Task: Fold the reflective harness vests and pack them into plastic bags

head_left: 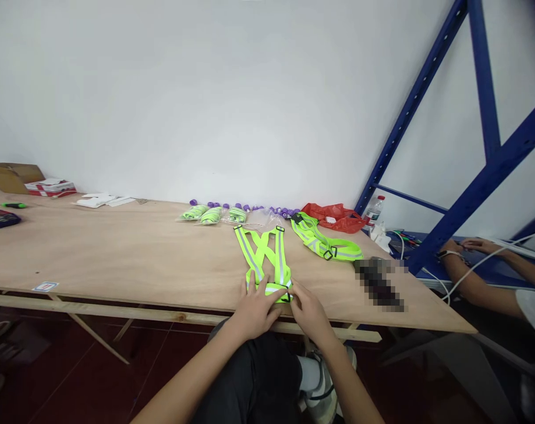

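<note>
A neon-yellow reflective vest (262, 253) made of straps with grey stripes lies on the wooden table in front of me. Its straps cross in an X, and black buckles sit at the upper ends. My left hand (255, 309) grips the waist belt at the near end, fingers over it and thumb along the lower edge. At the belt's right end, beside a black buckle, the fingers of my right hand (309, 306) pinch the strap. A second reflective vest (322, 241) lies loosely bunched to the right, apart from both hands.
Folded vests in clear bags (211, 215) lie behind, near small purple rolls (285, 212). A red plastic bag (338, 218) and a bottle (374, 211) stand back right. A blue metal frame (452, 182) rises at right; another person's arms (470, 271) rest beyond it. A cardboard box (15, 178) stands far left.
</note>
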The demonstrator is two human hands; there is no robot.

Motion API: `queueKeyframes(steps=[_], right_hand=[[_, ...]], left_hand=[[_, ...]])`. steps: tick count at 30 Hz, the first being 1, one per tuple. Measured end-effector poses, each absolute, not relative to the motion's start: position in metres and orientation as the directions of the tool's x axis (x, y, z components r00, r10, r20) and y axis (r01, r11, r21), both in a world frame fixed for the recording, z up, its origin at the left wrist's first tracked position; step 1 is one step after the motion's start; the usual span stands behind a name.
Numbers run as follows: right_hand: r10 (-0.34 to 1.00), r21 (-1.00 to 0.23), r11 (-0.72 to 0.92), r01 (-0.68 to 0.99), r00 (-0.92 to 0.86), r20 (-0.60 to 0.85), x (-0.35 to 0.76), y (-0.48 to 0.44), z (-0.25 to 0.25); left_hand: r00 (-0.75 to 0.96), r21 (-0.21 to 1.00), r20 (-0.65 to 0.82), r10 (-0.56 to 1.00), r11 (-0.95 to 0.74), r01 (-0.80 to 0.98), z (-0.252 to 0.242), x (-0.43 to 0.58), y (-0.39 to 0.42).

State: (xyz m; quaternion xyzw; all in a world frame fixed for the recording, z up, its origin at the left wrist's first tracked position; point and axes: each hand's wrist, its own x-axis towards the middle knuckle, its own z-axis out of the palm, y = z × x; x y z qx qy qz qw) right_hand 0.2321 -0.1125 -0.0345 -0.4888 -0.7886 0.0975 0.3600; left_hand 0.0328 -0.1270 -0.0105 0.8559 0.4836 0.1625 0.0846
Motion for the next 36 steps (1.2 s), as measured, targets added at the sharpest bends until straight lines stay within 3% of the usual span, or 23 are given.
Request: queueKeyframes(steps=[12,21,28,36], right_hand=[[0.815,-0.398,0.522,0.754,-0.304,0.492,0.222,-0.139,-0.031],[0.769,-0.316,0.547,0.775,-0.316,0.556,0.224,-0.144,-0.039],[0.693,-0.205,0.627,0.751,-0.419,0.587,0.225,-0.15,-0.047],[0.578,-0.04,0.614,0.789,-0.414,0.704,0.221,-0.14,-0.065]], left_hand=[[0.65,0.226,0.271,0.71,-0.703,0.674,-0.015,0.005,-0.133],[0.595,0.192,0.28,0.753,-0.652,0.734,-0.025,0.01,-0.133],[0.547,0.221,0.35,0.761,-0.634,0.741,-0.032,0.001,-0.141],[0.502,0.225,0.367,0.784,-0.598,0.769,-0.04,-0.001,-0.146]])
